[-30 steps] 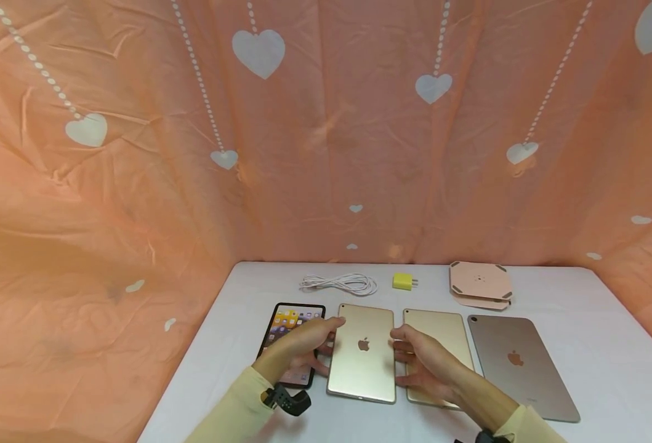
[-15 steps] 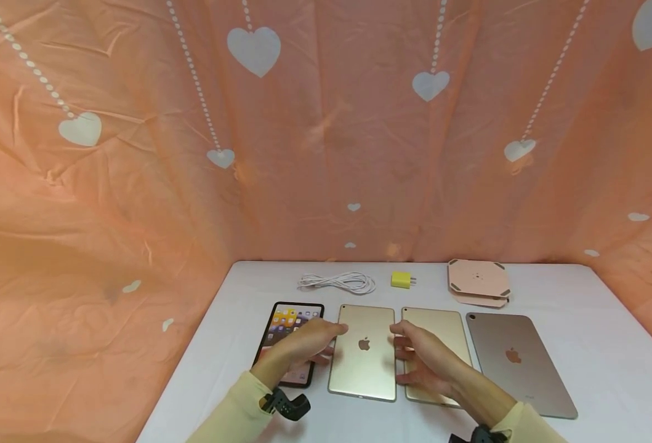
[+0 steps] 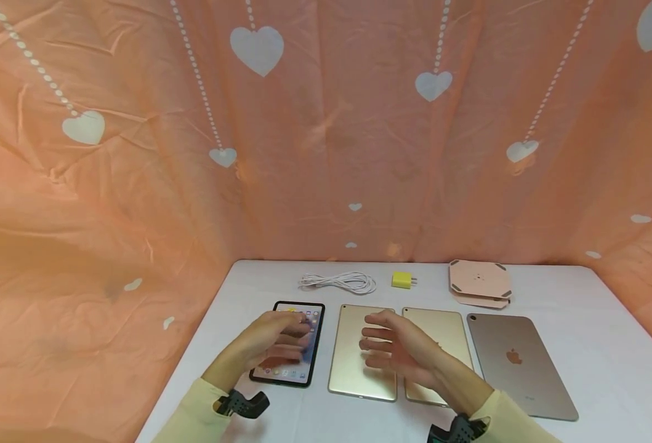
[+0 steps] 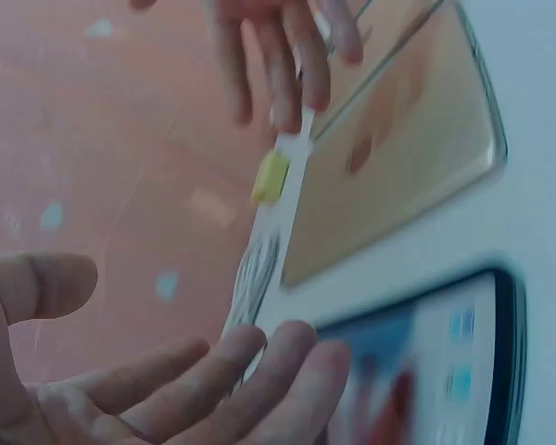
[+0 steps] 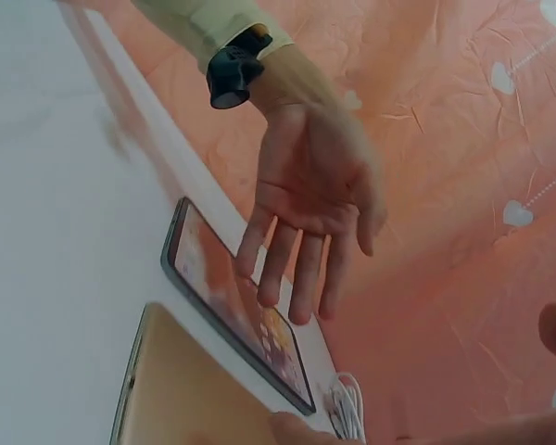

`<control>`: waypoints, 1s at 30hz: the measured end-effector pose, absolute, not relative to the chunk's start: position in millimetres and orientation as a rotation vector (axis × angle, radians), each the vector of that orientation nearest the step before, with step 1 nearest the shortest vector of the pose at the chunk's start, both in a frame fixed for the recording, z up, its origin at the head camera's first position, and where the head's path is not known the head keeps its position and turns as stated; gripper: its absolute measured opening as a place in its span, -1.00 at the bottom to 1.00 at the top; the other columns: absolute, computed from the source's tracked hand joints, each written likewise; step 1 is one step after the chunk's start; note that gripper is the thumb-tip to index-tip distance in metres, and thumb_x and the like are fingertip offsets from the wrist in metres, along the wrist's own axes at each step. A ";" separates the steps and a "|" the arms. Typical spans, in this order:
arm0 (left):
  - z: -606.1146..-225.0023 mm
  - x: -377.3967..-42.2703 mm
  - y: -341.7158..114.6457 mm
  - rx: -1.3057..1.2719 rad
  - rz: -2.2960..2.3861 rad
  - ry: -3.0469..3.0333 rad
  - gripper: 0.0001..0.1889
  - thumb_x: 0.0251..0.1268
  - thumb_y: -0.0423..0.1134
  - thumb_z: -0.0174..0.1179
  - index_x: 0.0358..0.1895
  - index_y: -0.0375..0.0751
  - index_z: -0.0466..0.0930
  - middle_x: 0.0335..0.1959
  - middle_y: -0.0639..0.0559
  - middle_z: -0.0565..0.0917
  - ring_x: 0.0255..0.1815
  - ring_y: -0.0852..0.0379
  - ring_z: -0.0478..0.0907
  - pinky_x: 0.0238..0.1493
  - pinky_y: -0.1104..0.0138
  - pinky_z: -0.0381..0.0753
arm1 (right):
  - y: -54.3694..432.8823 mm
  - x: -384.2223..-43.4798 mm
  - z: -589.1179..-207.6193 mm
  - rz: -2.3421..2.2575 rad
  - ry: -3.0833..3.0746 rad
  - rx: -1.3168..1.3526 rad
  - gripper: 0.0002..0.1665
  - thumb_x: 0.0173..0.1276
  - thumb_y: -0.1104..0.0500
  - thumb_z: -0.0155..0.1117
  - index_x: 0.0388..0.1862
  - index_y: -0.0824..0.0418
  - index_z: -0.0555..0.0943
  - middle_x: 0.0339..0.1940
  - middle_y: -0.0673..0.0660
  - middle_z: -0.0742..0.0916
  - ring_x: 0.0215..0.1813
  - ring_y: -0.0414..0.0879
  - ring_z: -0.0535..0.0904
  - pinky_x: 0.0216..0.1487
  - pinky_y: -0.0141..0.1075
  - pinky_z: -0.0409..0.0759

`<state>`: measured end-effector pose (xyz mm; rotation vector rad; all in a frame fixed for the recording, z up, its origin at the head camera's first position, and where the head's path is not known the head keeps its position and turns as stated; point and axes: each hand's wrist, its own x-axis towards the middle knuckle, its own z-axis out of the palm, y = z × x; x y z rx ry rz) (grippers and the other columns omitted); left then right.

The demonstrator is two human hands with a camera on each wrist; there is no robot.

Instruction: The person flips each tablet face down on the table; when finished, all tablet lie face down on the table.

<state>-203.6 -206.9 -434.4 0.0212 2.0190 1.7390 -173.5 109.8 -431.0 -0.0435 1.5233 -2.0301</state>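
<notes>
My left hand (image 3: 273, 338) hovers over the tablet with its lit screen up (image 3: 303, 369), fingers loosely extended and holding nothing. In the left wrist view its palm and fingers spread beside that tablet's edge. My right hand (image 3: 400, 344) is raised over the gold tablet (image 3: 353, 375) lying back up in the middle, its fingers relaxed and bare. It covers the logo in the head view. A second gold tablet (image 3: 447, 326) lies just right of it, partly behind my right wrist. Farther right is a larger grey tablet (image 3: 516, 363), also back up.
Along the table's back lie a coiled white cable (image 3: 339, 282), a yellow charger plug (image 3: 402, 280) and a folded pink stand (image 3: 479, 280). The white table (image 3: 193, 369) meets an orange curtain (image 3: 326, 154) with hearts behind it.
Both hands have let go of the middle gold tablet's sides. My left hand has moved left over the lit tablet; my right has lifted over the gold one. The tablets lie where they were.
</notes>
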 end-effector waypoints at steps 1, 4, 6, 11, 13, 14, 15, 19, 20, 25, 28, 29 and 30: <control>-433.7 -204.4 -215.7 0.011 1.748 2.003 -0.39 0.73 -0.09 0.06 0.55 -0.53 0.33 0.39 -0.49 0.60 0.16 -0.20 0.79 0.14 0.02 0.86 | 107.3 -174.7 -431.0 -2.042 1.498 -0.040 -0.11 0.71 -0.16 -0.02 0.73 0.38 0.09 0.66 0.52 0.32 0.59 0.39 0.41 0.58 0.23 0.53; -432.4 -206.6 -241.1 -0.021 1.772 1.978 -0.36 0.75 -0.10 0.04 0.58 -0.56 0.26 0.45 -0.53 0.55 0.21 -0.26 0.78 0.17 -0.01 0.85 | 97.5 -178.9 -433.3 -2.071 1.429 -0.020 -0.19 0.69 -0.16 0.03 0.64 0.34 0.20 0.56 0.40 0.42 0.46 0.22 0.50 0.49 0.14 0.62; -431.7 -207.7 -257.0 -0.033 1.766 1.974 -0.35 0.78 -0.11 0.01 0.62 -0.57 0.20 0.49 -0.54 0.51 0.25 -0.30 0.76 0.18 -0.03 0.84 | 89.5 -181.1 -435.7 -2.083 1.394 -0.004 -0.22 0.66 -0.16 0.07 0.59 0.32 0.23 0.53 0.37 0.43 0.42 0.19 0.50 0.46 0.12 0.63; -430.4 -210.4 -286.5 -0.060 1.728 1.995 -0.32 0.81 -0.10 -0.04 0.66 -0.59 0.09 0.55 -0.58 0.43 0.34 -0.40 0.69 0.21 -0.08 0.82 | 66.6 -185.0 -444.4 -2.090 1.320 0.031 -0.10 0.60 -0.17 0.12 0.64 0.35 0.14 0.62 0.48 0.28 0.53 0.31 0.37 0.59 0.27 0.45; -429.5 -211.7 -293.6 -0.083 1.706 2.015 -0.31 0.80 -0.11 -0.04 0.66 -0.59 0.09 0.55 -0.58 0.42 0.35 -0.40 0.69 0.20 -0.08 0.83 | 56.9 -187.1 -447.8 -2.091 1.301 0.039 -0.03 0.58 -0.18 0.13 0.67 0.38 0.09 0.65 0.52 0.23 0.60 0.40 0.29 0.65 0.35 0.35; -429.1 -212.6 -296.1 -0.098 1.698 2.025 -0.32 0.80 -0.12 -0.04 0.66 -0.58 0.10 0.56 -0.58 0.42 0.35 -0.40 0.69 0.19 -0.08 0.83 | 52.4 -188.2 -449.6 -2.091 1.294 0.041 0.00 0.57 -0.18 0.14 0.69 0.39 0.07 0.67 0.54 0.20 0.63 0.44 0.24 0.66 0.38 0.30; -428.7 -213.6 -297.9 -0.108 1.685 2.039 -0.32 0.79 -0.12 -0.04 0.66 -0.58 0.10 0.55 -0.58 0.42 0.34 -0.40 0.69 0.18 -0.08 0.83 | 48.1 -189.4 -450.8 -2.091 1.291 0.047 0.02 0.56 -0.18 0.14 0.70 0.40 0.06 0.67 0.55 0.19 0.64 0.47 0.22 0.67 0.41 0.28; -428.3 -218.1 -299.1 -0.165 1.626 2.114 -0.34 0.76 -0.11 -0.02 0.62 -0.57 0.17 0.50 -0.57 0.48 0.29 -0.36 0.72 0.12 -0.10 0.85 | 32.2 -194.0 -454.5 -2.100 1.292 0.096 0.09 0.53 -0.19 0.19 0.72 0.44 0.04 0.65 0.57 0.21 0.66 0.52 0.15 0.65 0.47 0.26; -429.1 -219.2 -297.9 -0.189 1.607 2.141 -0.34 0.74 -0.10 0.00 0.61 -0.56 0.22 0.48 -0.55 0.52 0.27 -0.33 0.73 0.10 -0.09 0.86 | 28.8 -194.8 -455.7 -2.104 1.295 0.116 0.09 0.52 -0.19 0.21 0.71 0.44 0.04 0.61 0.55 0.23 0.65 0.51 0.16 0.64 0.48 0.26; -435.6 -222.7 -288.8 -0.303 1.549 2.215 -0.38 0.70 -0.05 0.07 0.52 -0.52 0.36 0.41 -0.50 0.59 0.25 -0.23 0.69 0.04 -0.05 0.88 | 15.2 -196.4 -460.4 -2.130 1.316 0.182 0.09 0.48 -0.16 0.22 0.68 0.46 0.04 0.47 0.44 0.28 0.60 0.45 0.18 0.64 0.49 0.24; -439.3 -223.1 -282.7 -0.360 1.573 2.201 -0.40 0.69 -0.03 0.09 0.49 -0.48 0.41 0.39 -0.48 0.59 0.22 -0.24 0.65 0.00 -0.05 0.88 | 10.2 -196.0 -462.5 -2.145 1.327 0.188 0.08 0.49 -0.15 0.18 0.68 0.48 0.03 0.54 0.51 0.26 0.63 0.48 0.17 0.63 0.53 0.22; -440.3 -223.0 -280.6 -0.363 1.579 2.190 -0.40 0.68 -0.03 0.09 0.48 -0.47 0.41 0.39 -0.48 0.59 0.21 -0.24 0.64 0.00 -0.05 0.88 | 9.0 -195.8 -463.1 -2.149 1.326 0.187 0.08 0.49 -0.15 0.17 0.69 0.48 0.02 0.57 0.53 0.24 0.65 0.49 0.15 0.63 0.54 0.19; -441.0 -223.1 -278.5 -0.366 1.574 2.190 -0.40 0.68 -0.01 0.09 0.46 -0.47 0.42 0.37 -0.46 0.61 0.19 -0.23 0.65 -0.01 -0.03 0.89 | 8.1 -195.4 -463.4 -2.151 1.327 0.187 0.08 0.49 -0.14 0.16 0.69 0.48 0.02 0.60 0.55 0.23 0.66 0.50 0.15 0.63 0.55 0.19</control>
